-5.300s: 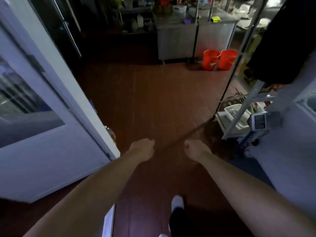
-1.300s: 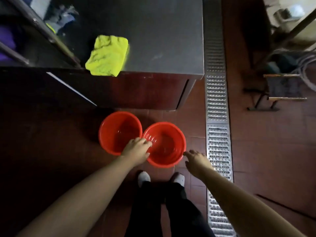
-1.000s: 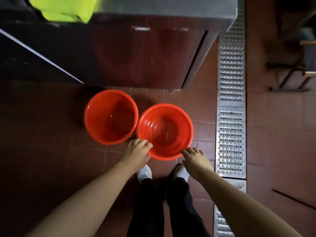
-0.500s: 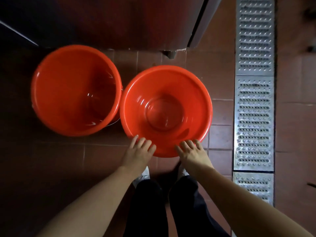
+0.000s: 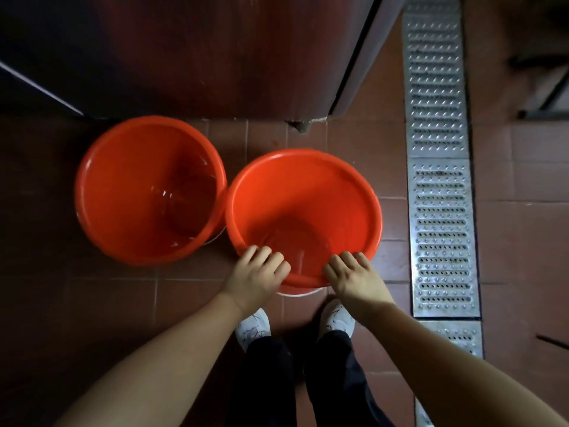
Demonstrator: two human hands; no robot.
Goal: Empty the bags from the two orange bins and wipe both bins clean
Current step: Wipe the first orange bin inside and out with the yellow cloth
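A floor [image 5: 354, 155] of dull red-brown tiles carries everything here. Along its far edge stands a dark cabinet [image 5: 200, 50], whose front reflects a reddish tint. A perforated metal drain grate [image 5: 438, 167] runs from the far edge toward the near edge, on the floor's right side.

Two round orange bins stand side by side just in front of the cabinet, their rims touching or nearly so. The left bin [image 5: 92, 192] is deep and glossy, with bright glints and creases low on its inner wall that suggest a clear liner, though I cannot tell for sure. The right bin [image 5: 303, 167] sits nearer the drain grate and closer to the person; it has a broad rolled rim, a smooth bright inside, and a faint sheen of thin film near its bottom. A strip of white shows under its near rim.

The left hand [image 5: 257, 280] curls its fingers over the near rim of the right bin, the grip clamped there. The right hand [image 5: 354, 277] does the same just beside it, also hooked on that rim.

White shoes [image 5: 254, 326] and dark trouser legs stand just behind the right bin.
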